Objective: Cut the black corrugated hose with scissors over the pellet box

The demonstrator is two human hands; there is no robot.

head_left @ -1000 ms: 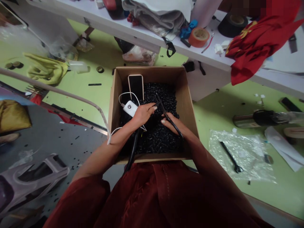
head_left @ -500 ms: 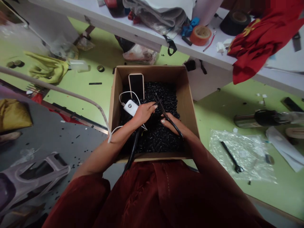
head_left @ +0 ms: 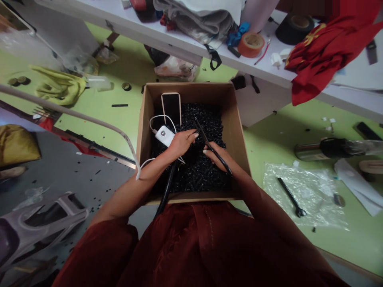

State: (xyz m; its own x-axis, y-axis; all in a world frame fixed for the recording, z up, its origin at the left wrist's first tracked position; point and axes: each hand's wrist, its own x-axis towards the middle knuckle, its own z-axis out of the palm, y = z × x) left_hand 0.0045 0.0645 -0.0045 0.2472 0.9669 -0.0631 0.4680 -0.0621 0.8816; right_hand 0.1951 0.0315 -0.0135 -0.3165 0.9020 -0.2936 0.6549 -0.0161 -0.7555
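Over an open cardboard box (head_left: 243, 139) filled with small black pieces (head_left: 200, 175), my left hand (head_left: 182, 142) has its thumb and fingers pinched together around a small dark piece that is hard to make out. My right hand (head_left: 216, 154) is closed on a long, thin black tool (head_left: 213, 149), perhaps scissors, which slants up and left with its tip near my left fingertips. Left of my left hand lies a white device (head_left: 164, 135) with a white cable. A phone (head_left: 172, 108) leans at the box's back left. A ribbed black tube (head_left: 168, 187) runs beneath my left wrist.
Behind the box, a white shelf (head_left: 191, 44) carries orange tape (head_left: 250, 44) and red cloth (head_left: 326, 56). A plastic bag (head_left: 323, 199) with a black tool and a metal bottle (head_left: 308, 150) lie right. A pale hose (head_left: 89, 117) crosses the left side.
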